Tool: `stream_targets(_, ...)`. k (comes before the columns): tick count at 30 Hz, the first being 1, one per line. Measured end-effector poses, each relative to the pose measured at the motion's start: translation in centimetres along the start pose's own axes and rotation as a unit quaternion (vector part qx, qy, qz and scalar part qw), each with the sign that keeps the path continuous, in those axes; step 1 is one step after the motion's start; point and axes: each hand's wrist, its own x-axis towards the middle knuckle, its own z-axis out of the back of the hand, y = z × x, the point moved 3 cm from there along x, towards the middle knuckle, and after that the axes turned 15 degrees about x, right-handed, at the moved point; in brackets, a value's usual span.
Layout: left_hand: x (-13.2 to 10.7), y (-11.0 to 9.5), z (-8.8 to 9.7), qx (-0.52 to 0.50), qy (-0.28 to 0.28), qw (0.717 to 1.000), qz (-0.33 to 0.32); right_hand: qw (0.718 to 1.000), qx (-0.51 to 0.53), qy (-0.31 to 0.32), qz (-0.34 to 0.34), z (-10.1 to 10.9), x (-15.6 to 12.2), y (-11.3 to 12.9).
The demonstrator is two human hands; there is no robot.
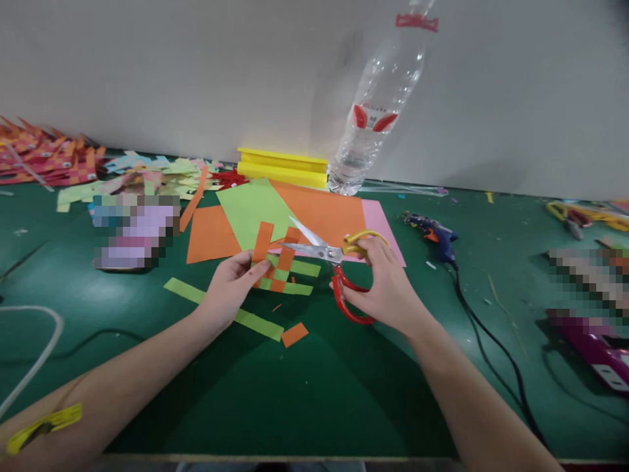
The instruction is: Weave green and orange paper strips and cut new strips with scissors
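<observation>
My left hand (230, 288) pinches a small woven piece of orange and green paper strips (280, 272) between thumb and fingers, just above the table. In my right hand (388, 282) is a pair of scissors (327, 254) with one yellow and one red handle. The blades are spread, pointing left, and the upper orange strip ends of the weave lie close to them. Below the weave, a long green paper strip (258, 324) and an orange paper scrap (295, 334) lie on the table. Part of the long strip is hidden under my left hand.
Orange, green and pink paper sheets (319, 210) lie behind my hands. A clear plastic bottle (373, 98) stands near the wall beside a yellow holder (282, 168). At right is a blue glue gun (437, 236) with a cord. Left, a phone (140, 233) and paper strips (181, 170).
</observation>
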Motion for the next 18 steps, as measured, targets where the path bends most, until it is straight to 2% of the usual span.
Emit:
stream_targets(3, 0.1, 0.3, 0.2, 0.021, -0.019, 1.000, -0.002, 0.999, -0.032, 0.008, 0.020, -0.4, -0.1, 0.3)
stream_targets(7, 0.3, 0.7, 0.3, 0.027, -0.016, 0.999, -0.016, 0.995, -0.076, 0.026, 0.056, -1.1, -0.4, 0.4)
stream_targets(18, -0.2, -0.8, -0.3, 0.050, 0.059, 0.996, -0.044, 0.995, -0.066, 0.037, 0.061, -1.6, -0.4, 0.7)
